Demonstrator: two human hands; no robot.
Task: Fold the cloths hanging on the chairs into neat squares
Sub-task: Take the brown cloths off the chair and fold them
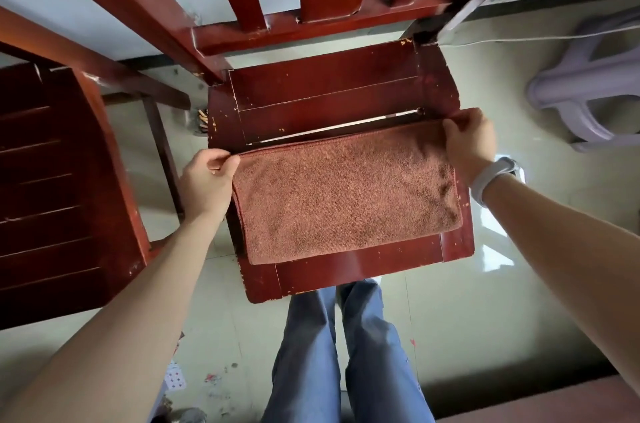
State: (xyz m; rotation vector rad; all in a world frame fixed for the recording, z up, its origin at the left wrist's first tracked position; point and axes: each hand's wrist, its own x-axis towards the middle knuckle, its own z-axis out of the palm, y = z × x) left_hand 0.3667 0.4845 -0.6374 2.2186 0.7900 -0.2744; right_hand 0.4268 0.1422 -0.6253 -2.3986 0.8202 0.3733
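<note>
A: Where's the cloth (346, 194)?

B: Flat on the chair seat (329, 100), folded to a rectangle w/ its far edge mid-seat. Left hand (207, 176) & right hand (469, 142) each pinch a far corner.

A: Step?

B: Prob. first fold done; next needs one end brought across to square it.

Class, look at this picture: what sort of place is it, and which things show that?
Probably a room in a home: wooden chairs, a glossy tiled floor and a plastic stool.
</note>
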